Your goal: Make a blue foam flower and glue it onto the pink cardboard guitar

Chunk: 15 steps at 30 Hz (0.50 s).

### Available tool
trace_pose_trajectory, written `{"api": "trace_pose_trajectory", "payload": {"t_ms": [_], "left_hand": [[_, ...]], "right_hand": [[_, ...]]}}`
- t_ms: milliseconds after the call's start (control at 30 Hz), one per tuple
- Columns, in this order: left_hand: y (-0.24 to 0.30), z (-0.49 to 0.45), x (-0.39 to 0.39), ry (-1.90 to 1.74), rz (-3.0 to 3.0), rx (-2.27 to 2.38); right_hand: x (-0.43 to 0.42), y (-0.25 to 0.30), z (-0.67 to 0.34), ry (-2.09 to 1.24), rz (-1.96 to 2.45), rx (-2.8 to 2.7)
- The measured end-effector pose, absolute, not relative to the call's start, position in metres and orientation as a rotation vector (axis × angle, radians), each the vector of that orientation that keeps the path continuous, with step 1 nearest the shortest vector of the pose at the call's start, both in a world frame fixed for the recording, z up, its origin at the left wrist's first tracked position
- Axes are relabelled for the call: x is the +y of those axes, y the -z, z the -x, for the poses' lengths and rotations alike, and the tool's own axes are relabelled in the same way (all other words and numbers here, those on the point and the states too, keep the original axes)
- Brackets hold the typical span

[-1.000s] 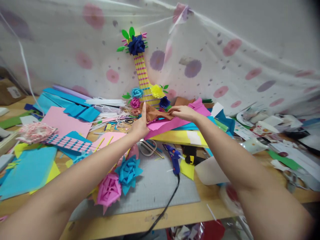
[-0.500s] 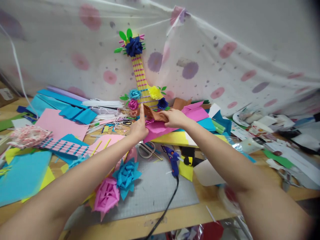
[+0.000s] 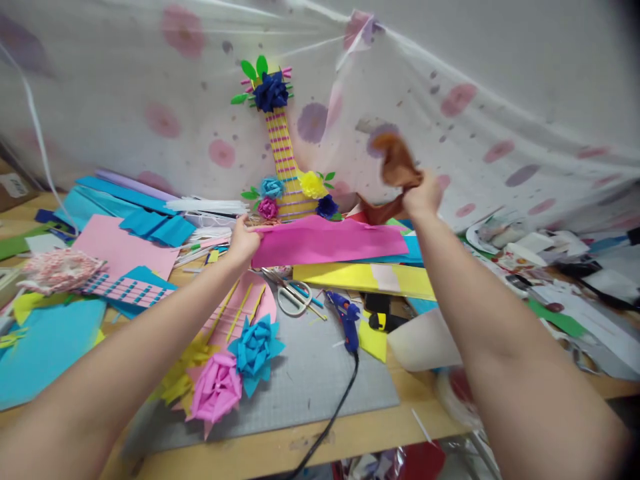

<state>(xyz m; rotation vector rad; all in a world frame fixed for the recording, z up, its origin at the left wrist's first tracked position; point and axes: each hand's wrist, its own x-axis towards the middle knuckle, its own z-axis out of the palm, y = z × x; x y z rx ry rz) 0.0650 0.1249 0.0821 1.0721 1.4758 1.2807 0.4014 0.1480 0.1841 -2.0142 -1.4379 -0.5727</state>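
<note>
My left hand (image 3: 245, 241) pinches the left end of a long magenta paper strip (image 3: 330, 241), which stretches across the pile at the back of the table. Raised at the right, my right hand (image 3: 423, 195) is closed on a crumpled brown paper piece (image 3: 399, 163), blurred by motion. Another part of brown paper (image 3: 381, 210) hangs lower, behind the strip. Below the strip lie a yellow paper strip (image 3: 345, 277) and white-handled scissors (image 3: 295, 298). A paper guitar (image 3: 284, 150) with flowers leans on the curtain behind my hands.
A blue glue gun (image 3: 346, 320) with a black cord lies on the grey cutting mat (image 3: 320, 380). Blue (image 3: 257, 347) and pink paper flowers (image 3: 217, 388) sit at the mat's left. Coloured paper sheets (image 3: 50, 347) cover the left side; scraps and scissors lie at right.
My right hand has lifted the brown paper up and to the right. My left hand has moved left onto the magenta strip's end, and the strip now shows stretched out.
</note>
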Motion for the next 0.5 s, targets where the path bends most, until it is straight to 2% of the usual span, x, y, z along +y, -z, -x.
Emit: {"api": "trace_pose_trajectory", "payload": {"t_ms": [100, 200, 300, 367, 500], "left_hand": [[-0.078, -0.042, 0.127, -1.259, -1.066, 1.522], [-0.071, -0.023, 0.129, -1.256, -1.075, 1.541], [-0.066, -0.008, 0.131, -1.296, -1.093, 1.502], [-0.064, -0.001, 0.13, -1.321, -1.112, 1.421], [-0.066, 0.012, 0.124, -1.295, -1.229, 1.296]], "right_hand": [[0.149, -0.214, -0.439, 0.706, 1.762, -1.031], [0.143, -0.237, -0.448, 0.922, 1.543, -1.181], [0.141, -0.233, -0.429, 1.023, 1.453, -1.382], [0.145, -0.215, -0.414, 0.957, 1.544, -1.51], [0.156, -0.16, -0.41, 0.588, 1.936, -1.542]]}}
